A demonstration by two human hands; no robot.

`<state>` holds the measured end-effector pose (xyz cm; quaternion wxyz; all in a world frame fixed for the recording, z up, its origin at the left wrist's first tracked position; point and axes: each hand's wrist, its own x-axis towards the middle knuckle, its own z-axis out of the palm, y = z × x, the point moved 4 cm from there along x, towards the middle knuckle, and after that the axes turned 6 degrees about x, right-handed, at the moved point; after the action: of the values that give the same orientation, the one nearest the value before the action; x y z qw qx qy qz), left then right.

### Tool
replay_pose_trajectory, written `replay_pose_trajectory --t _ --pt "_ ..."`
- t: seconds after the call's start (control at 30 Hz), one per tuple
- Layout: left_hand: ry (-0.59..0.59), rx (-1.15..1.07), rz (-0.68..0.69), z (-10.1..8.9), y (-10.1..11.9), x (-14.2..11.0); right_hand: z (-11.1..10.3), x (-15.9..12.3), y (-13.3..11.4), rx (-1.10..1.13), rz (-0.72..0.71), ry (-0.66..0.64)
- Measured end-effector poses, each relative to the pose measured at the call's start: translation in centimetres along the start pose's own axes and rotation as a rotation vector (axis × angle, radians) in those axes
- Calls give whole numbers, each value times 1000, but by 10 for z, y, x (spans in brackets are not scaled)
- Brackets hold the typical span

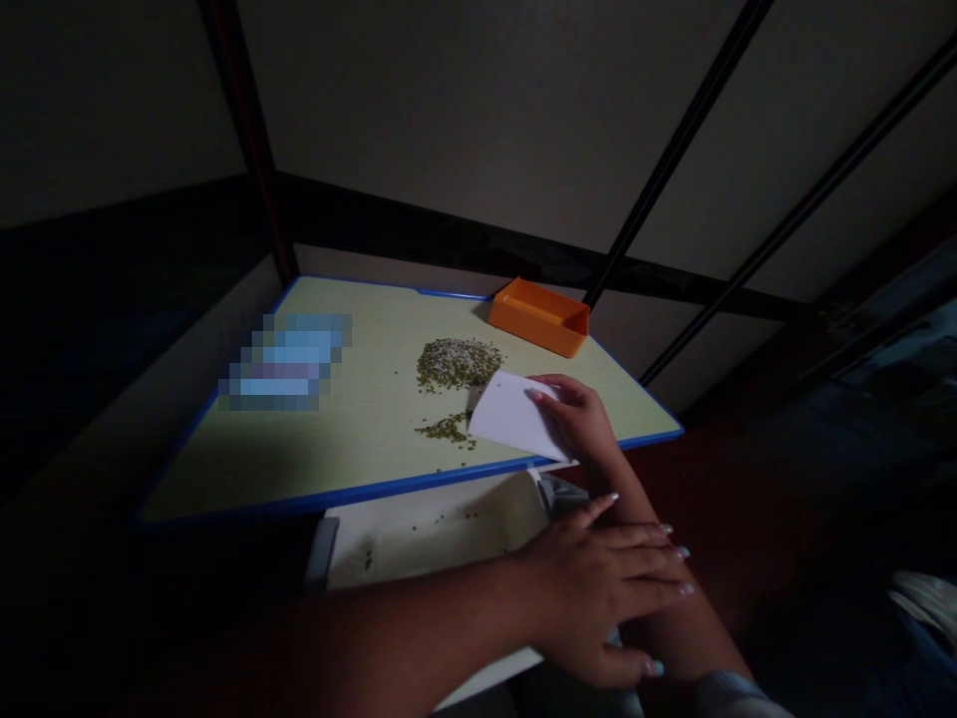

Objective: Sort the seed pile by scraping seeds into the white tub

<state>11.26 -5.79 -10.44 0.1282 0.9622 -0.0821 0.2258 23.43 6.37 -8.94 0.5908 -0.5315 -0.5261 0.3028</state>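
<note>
My right hand grips a white card or stiff sheet at its right side, thumb on top, with the card's left edge at the tabletop. Beside that edge lies a larger pile of small pale and green seeds or beans. A smaller, mostly green pile is nearer the front edge. My left hand reaches across from the left, fingers spread, and lies over my right forearm; it holds nothing.
The pale tabletop has a blue edge. An orange open box stands at the back right. Below the front edge is a whitish bin or drawer with a few scattered seeds. A blurred-out bluish item lies left.
</note>
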Motion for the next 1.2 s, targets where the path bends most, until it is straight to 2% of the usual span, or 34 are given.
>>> replay_pose_trajectory --t 0.77,1.2 --pt "-9 -2 -1 0 0 1 3 -3 -2 52 -11 -81" --pt "-14 5 0 0 -1 1 5 -3 -5 11 -5 -34"
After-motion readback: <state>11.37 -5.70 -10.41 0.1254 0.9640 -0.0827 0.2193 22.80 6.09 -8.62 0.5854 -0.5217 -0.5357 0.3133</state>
